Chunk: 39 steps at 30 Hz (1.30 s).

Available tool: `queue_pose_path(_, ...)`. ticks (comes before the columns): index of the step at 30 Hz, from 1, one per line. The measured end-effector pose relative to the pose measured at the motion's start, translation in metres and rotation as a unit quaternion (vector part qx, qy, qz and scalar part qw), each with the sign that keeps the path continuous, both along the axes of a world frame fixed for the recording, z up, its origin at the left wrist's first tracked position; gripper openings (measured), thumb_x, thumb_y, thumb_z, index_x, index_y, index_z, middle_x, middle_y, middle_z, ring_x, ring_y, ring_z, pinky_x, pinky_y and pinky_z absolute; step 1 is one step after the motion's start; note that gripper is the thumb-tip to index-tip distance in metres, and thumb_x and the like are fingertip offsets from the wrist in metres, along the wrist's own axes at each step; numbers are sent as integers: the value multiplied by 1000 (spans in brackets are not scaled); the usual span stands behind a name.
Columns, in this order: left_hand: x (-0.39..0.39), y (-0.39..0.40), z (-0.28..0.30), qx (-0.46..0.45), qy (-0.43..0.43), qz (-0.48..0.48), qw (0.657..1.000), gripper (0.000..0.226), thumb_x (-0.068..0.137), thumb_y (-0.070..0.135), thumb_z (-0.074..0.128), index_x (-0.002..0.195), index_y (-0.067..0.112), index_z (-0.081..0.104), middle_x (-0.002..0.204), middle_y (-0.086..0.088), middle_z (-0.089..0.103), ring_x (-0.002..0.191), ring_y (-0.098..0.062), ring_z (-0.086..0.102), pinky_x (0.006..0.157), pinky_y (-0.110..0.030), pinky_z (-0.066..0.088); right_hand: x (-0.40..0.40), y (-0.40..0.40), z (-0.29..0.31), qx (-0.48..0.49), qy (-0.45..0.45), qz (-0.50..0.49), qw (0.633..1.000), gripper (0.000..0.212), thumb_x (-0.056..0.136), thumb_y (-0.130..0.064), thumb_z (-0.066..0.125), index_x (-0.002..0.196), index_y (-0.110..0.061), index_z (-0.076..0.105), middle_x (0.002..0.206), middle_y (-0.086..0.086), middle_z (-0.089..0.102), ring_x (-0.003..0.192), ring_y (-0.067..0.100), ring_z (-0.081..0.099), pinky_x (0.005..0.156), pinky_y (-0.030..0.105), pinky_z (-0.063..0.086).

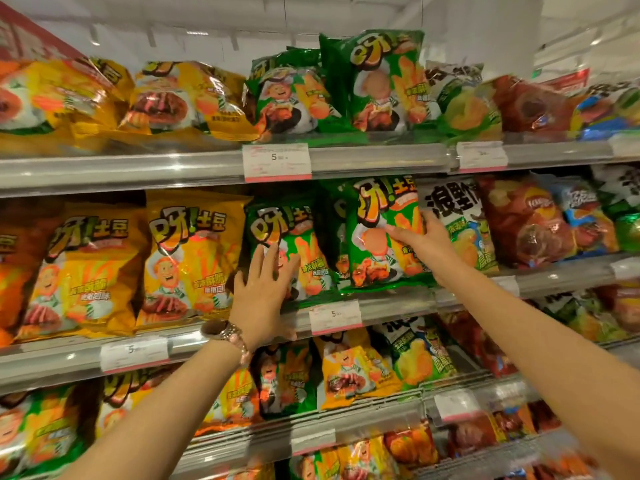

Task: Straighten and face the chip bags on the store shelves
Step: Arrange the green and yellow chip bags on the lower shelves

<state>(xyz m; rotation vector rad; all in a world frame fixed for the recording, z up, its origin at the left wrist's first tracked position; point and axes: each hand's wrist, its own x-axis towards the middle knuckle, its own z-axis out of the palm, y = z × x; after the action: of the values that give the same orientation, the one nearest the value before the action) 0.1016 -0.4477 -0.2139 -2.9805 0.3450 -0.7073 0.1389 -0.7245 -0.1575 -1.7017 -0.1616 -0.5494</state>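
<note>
Two green chip bags stand side by side on the middle shelf. My left hand point(265, 292), fingers spread and straight, presses flat on the lower front of the left green bag point(282, 230). My right hand point(420, 239) grips the right edge of the right green bag point(377, 216), thumb across its front, fingers behind it. That bag stands upright and faces forward, slightly ahead of its neighbour. Two more green bags point(377, 84) stand on the shelf above. A watch sits on my left wrist.
Yellow chip bags point(187, 251) fill the middle shelf to the left. A white and green bag point(457, 223) and red bags point(519, 220) stand to the right. Price tags point(335, 315) hang on the shelf rails point(398, 304). Lower shelves hold several mixed bags.
</note>
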Motion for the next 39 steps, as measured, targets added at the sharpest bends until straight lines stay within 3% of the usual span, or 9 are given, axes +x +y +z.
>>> queue_pose_path(3,1,-3,-2,18,-5,12,1000,134,59,55,83,150,31,-12,157,-9,-22,144,-32,-20,113,-60,13,13,4,-4,-10,-3,10,1000,58,79,-21,75,129,-12,45,110,2,60,98,17,59,80,27,48)
queue_pose_path(12,0,-5,-2,32,0,24,999,134,60,55,81,150,29,-15,157,-11,-25,144,-34,-21,113,-58,14,38,7,-20,-46,46,49,997,42,84,-30,68,121,-18,51,121,8,61,104,19,61,85,29,49)
queue_pose_path(16,3,-3,-1,40,4,19,999,137,60,59,79,148,28,-21,157,-15,-23,143,-35,-22,114,-58,13,33,13,-27,-142,-20,-94,985,79,84,-42,66,147,-14,25,141,15,40,128,28,42,106,40,36)
queue_pose_path(19,3,0,-4,36,-4,6,999,137,62,58,79,147,29,-24,156,-15,-22,143,-35,-23,113,-58,15,13,28,-41,-200,-117,-184,955,88,83,-57,58,151,-22,14,152,15,22,140,30,24,111,45,25)
queue_pose_path(23,5,4,-8,29,-11,-14,999,136,62,58,79,146,30,-25,157,-16,-21,142,-35,-24,112,-60,16,-3,52,-61,-282,-153,-229,919,92,76,-56,65,150,-26,20,155,17,15,142,34,18,112,52,24)
queue_pose_path(27,6,3,-8,21,-9,-20,1000,135,62,58,79,148,30,-22,157,-15,-21,143,-36,-23,112,-60,17,0,58,-67,-345,-127,-246,897,77,79,-53,64,143,-18,39,154,14,21,143,31,18,110,52,26)
queue_pose_path(35,0,11,-7,-1,-26,-64,998,126,62,56,80,152,29,-4,159,-11,-15,145,-32,-14,112,-58,18,-1,55,-63,-385,-87,-229,890,76,83,-55,59,145,-21,34,156,12,19,145,30,12,110,56,25)
queue_pose_path(39,-15,19,-21,-12,-93,-111,989,100,69,42,81,149,15,27,157,-19,13,144,-37,16,108,-55,29,-12,59,-58,-380,-88,-221,894,72,87,-51,57,147,-22,30,157,13,14,146,29,10,112,55,22)
